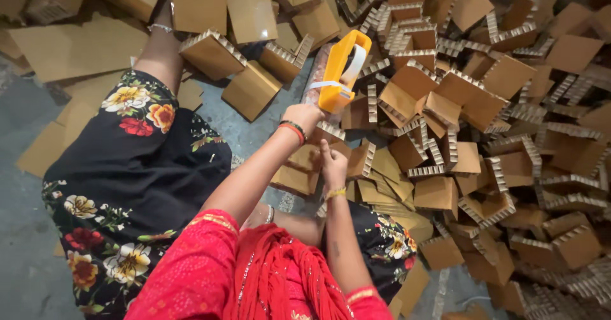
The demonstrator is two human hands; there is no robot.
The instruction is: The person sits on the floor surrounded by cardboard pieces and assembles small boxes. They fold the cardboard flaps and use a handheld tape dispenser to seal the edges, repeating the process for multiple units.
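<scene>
The person sits on the grey floor (25, 250) with legs stretched toward the top of the frame, black floral trousers (127, 167) and a red top filling the lower left and bottom centre. Just above the middle of the frame the left hand (304, 117) is raised, its fingers closed round the handle of a yellow tape dispenser (339, 71), which points up and to the right with a roll of clear tape showing at its back (the roll looks patterned, though it is too blurred to say more). Red and dark bangles sit on that wrist. Just below it, at centre, the right hand (333, 164) grips a folded cardboard piece (302, 167), fingers curled over its honeycomb edge; a gold bangle circles the wrist. The dispenser is near the piece but not touching it, as far as I can see. The whole right half of the frame is a heap of small corner pieces (490, 103) with the same honeycomb rims, tumbled at every angle. Flat cardboard sheets (76, 46) lie at the upper left, beside the person's bare ankle.
</scene>
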